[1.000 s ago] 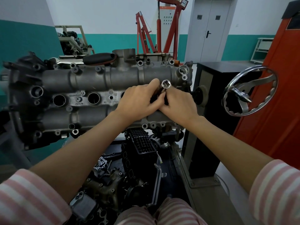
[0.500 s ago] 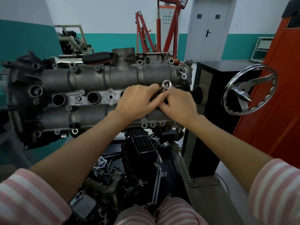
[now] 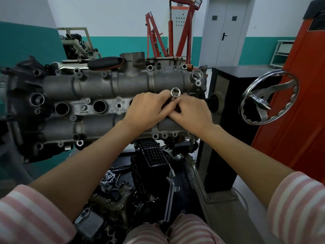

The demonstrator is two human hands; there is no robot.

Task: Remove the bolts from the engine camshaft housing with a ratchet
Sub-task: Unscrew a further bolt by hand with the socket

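Two hands (image 3: 168, 110), one socket (image 3: 175, 92), one housing (image 3: 112, 88), one handwheel (image 3: 269, 97).

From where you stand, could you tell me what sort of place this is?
Most likely an automotive workshop, perhaps a training one. A bare engine camshaft housing is mounted on a stand with a chrome handwheel, a red engine hoist stands by the far wall, and loose engine parts lie below.

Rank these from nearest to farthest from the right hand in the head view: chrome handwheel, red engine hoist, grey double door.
1. Chrome handwheel, just right of the right hand.
2. Red engine hoist, behind the engine.
3. Grey double door, back wall.
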